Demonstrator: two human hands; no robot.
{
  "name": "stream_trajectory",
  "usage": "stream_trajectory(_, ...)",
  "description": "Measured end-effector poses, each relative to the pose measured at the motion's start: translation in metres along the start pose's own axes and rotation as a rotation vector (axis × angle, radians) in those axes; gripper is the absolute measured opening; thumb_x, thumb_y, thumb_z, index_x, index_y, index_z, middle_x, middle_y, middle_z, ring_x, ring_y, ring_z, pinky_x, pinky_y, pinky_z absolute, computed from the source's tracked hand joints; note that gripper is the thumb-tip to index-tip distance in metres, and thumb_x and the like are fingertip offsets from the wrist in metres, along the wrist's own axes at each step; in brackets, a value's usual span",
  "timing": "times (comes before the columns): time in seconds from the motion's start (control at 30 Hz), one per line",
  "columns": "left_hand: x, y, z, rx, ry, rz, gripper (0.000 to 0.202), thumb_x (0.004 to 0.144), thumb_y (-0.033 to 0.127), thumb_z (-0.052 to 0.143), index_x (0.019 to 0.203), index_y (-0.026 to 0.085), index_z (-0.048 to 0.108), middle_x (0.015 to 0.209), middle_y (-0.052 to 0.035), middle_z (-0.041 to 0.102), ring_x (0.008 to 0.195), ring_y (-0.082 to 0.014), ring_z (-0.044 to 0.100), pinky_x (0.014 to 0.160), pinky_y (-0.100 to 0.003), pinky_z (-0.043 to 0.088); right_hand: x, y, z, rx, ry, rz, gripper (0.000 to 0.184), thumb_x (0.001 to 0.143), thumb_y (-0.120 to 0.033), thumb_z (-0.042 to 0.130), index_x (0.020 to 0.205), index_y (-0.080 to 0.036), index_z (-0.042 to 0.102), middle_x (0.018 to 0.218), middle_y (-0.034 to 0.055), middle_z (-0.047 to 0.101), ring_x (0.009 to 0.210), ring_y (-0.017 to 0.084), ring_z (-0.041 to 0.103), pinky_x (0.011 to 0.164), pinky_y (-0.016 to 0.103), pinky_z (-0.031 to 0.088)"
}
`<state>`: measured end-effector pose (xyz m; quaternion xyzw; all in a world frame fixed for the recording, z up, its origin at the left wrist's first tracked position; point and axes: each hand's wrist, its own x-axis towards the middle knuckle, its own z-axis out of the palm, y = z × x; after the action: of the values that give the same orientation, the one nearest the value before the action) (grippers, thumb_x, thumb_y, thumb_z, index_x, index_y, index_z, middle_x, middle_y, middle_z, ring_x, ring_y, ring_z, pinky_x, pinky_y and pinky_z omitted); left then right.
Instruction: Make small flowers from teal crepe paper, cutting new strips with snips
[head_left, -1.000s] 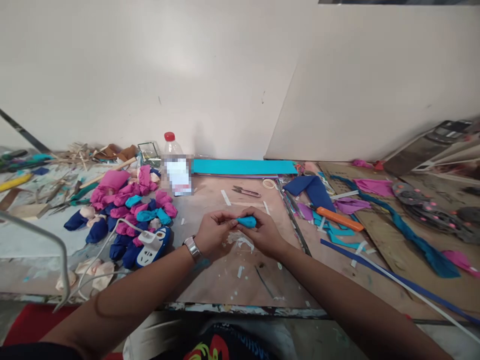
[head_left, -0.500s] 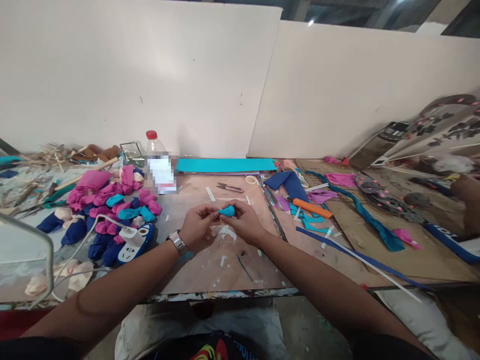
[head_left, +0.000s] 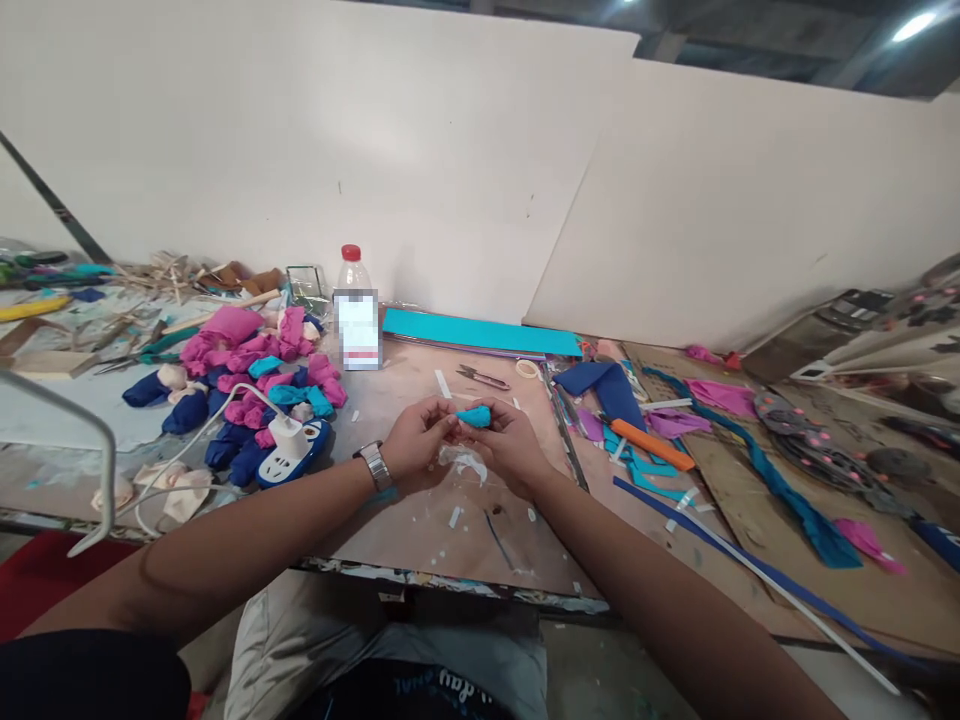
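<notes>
Both my hands meet over the middle of the worktable (head_left: 420, 540). My left hand (head_left: 416, 440), with a metal watch at the wrist, and my right hand (head_left: 510, 445) are closed together on a small turquoise fabric piece (head_left: 474, 416), pinching it from either side just above the board. A scrap of white plastic (head_left: 465, 463) lies right beneath them.
A heap of pink, blue and turquoise fabric pieces (head_left: 247, 390) lies left, beside a blue power strip (head_left: 289, 460) with a white plug. A red-capped bottle (head_left: 354, 310), turquoise sheet (head_left: 480, 333), thread snips (head_left: 481, 377), orange cutter (head_left: 652, 445) and fabric strips (head_left: 780, 490) lie around.
My hands stay pinched on the turquoise piece, turning it slightly. The head camera has swung right and then back left, tilting upward.
</notes>
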<state>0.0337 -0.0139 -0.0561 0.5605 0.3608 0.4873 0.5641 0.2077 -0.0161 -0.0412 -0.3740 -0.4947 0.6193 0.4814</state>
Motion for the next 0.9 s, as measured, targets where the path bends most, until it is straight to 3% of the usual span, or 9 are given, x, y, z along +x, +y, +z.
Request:
stream_trajectory(0.07, -0.001, 0.002, 0.001, 0.035, 0.011, 0.019, 0.037, 0.089, 0.053, 0.067, 0.093, 0.018, 0.055, 0.076, -0.002, 0.067, 0.07, -0.0145, 0.065, 0.07, -0.028, 0.052, 0.002, -0.002, -0.003, 0.004, 0.009, -0.001, 0.039, 0.064, -0.031, 0.094, 0.094, -0.023, 0.071, 0.081, -0.0019, 0.07, 0.074, 0.015, 0.065, 0.073, 0.03, 0.053)
stream_trajectory(0.13, -0.002, 0.007, 0.002, 0.108, 0.097, 0.079, 0.03, 0.092, 0.047, 0.064, 0.099, 0.02, 0.051, 0.071, 0.0038, 0.058, 0.063, -0.0117, 0.057, 0.06, -0.024, 0.044, 0.005, -0.005, -0.008, -0.021, 0.046, -0.04, 0.039, 0.065, -0.033, 0.093, 0.095, -0.022, 0.071, 0.073, -0.0033, 0.067, 0.067, 0.013, 0.061, 0.066, 0.027, 0.049)
stream_trajectory(0.23, -0.006, 0.022, 0.002, 0.278, 0.099, 0.27, 0.022, 0.094, 0.039, 0.062, 0.102, 0.02, 0.055, 0.072, 0.0053, 0.051, 0.062, -0.0101, 0.048, 0.061, -0.023, 0.039, 0.013, -0.014, -0.016, -0.048, 0.159, -0.13, 0.035, 0.065, -0.036, 0.093, 0.088, -0.021, 0.071, 0.069, -0.0042, 0.064, 0.063, 0.012, 0.058, 0.062, 0.026, 0.047)
stream_trajectory(0.33, -0.014, 0.041, 0.008, 0.437, -0.136, 0.37, 0.019, 0.095, 0.037, 0.059, 0.092, 0.018, 0.063, 0.069, 0.0035, 0.055, 0.062, -0.0102, 0.048, 0.061, -0.024, 0.037, 0.02, -0.025, -0.02, -0.127, 0.22, -0.153, 0.033, 0.064, -0.034, 0.092, 0.087, -0.021, 0.072, 0.072, -0.0029, 0.065, 0.065, 0.012, 0.059, 0.064, 0.027, 0.048)
stream_trajectory(0.47, -0.026, 0.054, 0.021, 0.566, -0.489, 0.382, 0.032, 0.096, 0.044, 0.058, 0.079, 0.018, 0.066, 0.06, 0.0029, 0.056, 0.055, -0.0096, 0.047, 0.055, -0.025, 0.031, 0.031, -0.041, -0.01, -0.28, 0.109, -0.149, 0.027, 0.069, -0.036, 0.088, 0.083, -0.02, 0.073, 0.07, -0.0015, 0.064, 0.063, 0.013, 0.057, 0.059, 0.027, 0.046)
stream_trajectory(0.57, -0.031, 0.052, 0.028, 0.638, -0.679, 0.464, 0.039, 0.095, 0.046, 0.062, 0.068, 0.019, 0.063, 0.058, 0.0009, 0.06, 0.055, -0.0101, 0.05, 0.055, -0.026, 0.032, 0.048, -0.049, 0.014, -0.399, -0.024, -0.18, 0.024, 0.073, -0.036, 0.085, 0.083, -0.019, 0.072, 0.069, -0.0009, 0.064, 0.062, 0.013, 0.056, 0.06, 0.028, 0.047)
stream_trajectory(0.67, -0.036, 0.048, 0.034, 0.769, -0.823, 0.495, 0.037, 0.092, 0.047, 0.067, 0.066, 0.02, 0.063, 0.059, -0.0012, 0.066, 0.056, -0.0132, 0.055, 0.053, -0.028, 0.03, 0.076, -0.045, 0.055, -0.473, -0.158, -0.206, 0.025, 0.073, -0.037, 0.084, 0.083, -0.018, 0.071, 0.07, -0.0008, 0.064, 0.062, 0.013, 0.057, 0.061, 0.028, 0.048)
stream_trajectory(0.8, -0.043, 0.045, 0.046, 0.948, -0.979, 0.538, 0.031, 0.092, 0.047, 0.066, 0.074, 0.022, 0.071, 0.072, -0.0043, 0.075, 0.062, -0.0179, 0.062, 0.052, -0.032, 0.03, 0.11, -0.015, 0.121, -0.537, -0.4, -0.224, 0.034, 0.072, -0.034, 0.081, 0.101, -0.017, 0.072, 0.078, 0.0, 0.068, 0.064, 0.014, 0.061, 0.061, 0.027, 0.047)
stream_trajectory(0.9, -0.047, 0.039, 0.055, 1.004, -1.101, 0.573, 0.035, 0.092, 0.05, 0.063, 0.073, 0.022, 0.071, 0.07, -0.0049, 0.075, 0.061, -0.0198, 0.063, 0.053, -0.034, 0.034, 0.127, 0.012, 0.159, -0.616, -0.527, -0.276, 0.031, 0.075, -0.031, 0.078, 0.101, -0.015, 0.075, 0.073, -0.0009, 0.067, 0.063, 0.013, 0.058, 0.061, 0.024, 0.043)
